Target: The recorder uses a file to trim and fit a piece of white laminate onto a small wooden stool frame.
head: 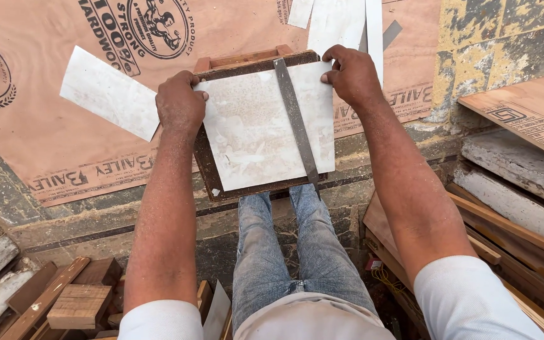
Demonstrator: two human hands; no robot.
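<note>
Both hands sit on a square wooden box w/ a white sheet laid over its top. Left hand curls over the box's left edge, thumb on the sheet's upper left corner, fingers wrapped down the side & gripping. Right hand is at the upper right corner, fingertips bent & pressing the sheet's far edge onto the frame (closed on the corner, not flat). A grey metal strip lies across the sheet, slightly tilted, running from the far edge to past the near edge, just left of the right hand; can't tell if that hand touches it.

The box rests on a big plywood board w/ dark printing, near its front edge, above the person's knees in blue jeans. A second white sheet lies loose on the board, left of the left hand, apart from the box. More white strips lie at the far side, by the right hand. Wood offcuts are piled lower left; stacked boards & planks at right, against a worn yellow wall.
</note>
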